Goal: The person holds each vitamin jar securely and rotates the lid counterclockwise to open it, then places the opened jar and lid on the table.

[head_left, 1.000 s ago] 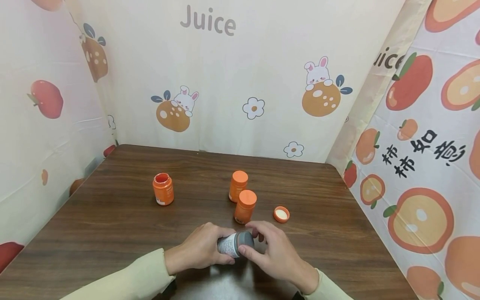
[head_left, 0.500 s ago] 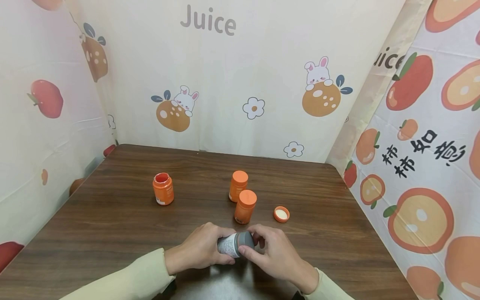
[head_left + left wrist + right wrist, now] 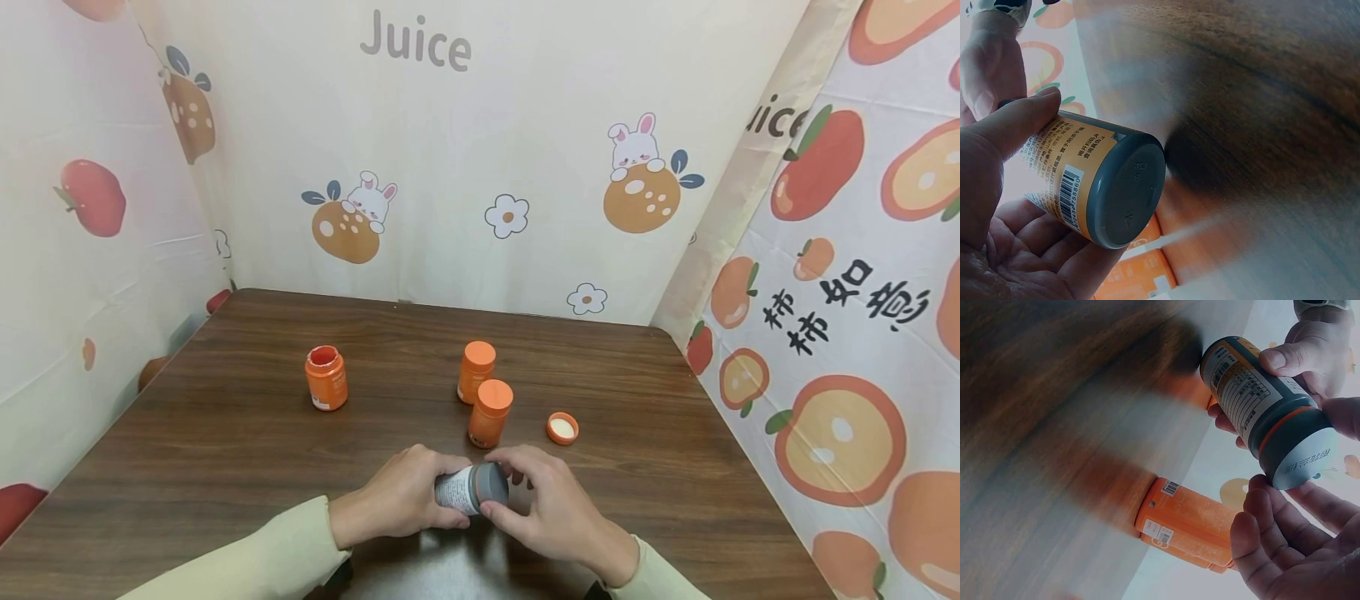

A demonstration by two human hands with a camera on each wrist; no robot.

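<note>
A dark grey bottle (image 3: 453, 492) with a printed label lies tilted across both hands near the table's front. My left hand (image 3: 408, 492) grips its body, thumb on the near side; in the left wrist view the bottle's base (image 3: 1129, 194) points away from the palm. My right hand (image 3: 551, 508) is curled about the grey cap (image 3: 492, 483), thumb at the near edge and fingers at the far edge. The right wrist view shows the cap (image 3: 1297, 450) on the bottle, with an orange ring beneath it and fingertips right at its rim.
Two capped orange bottles, a far one (image 3: 477, 371) and a near one (image 3: 491, 412), stand just beyond the hands. An orange lid (image 3: 562, 428) lies inside-up to their right. An uncapped orange bottle (image 3: 327, 383) stands at left on the brown table (image 3: 187, 467).
My right hand's fingers and thumb have shifted slightly around the cap, spreading a little wider. The left hand and the bottle have stayed in place.
</note>
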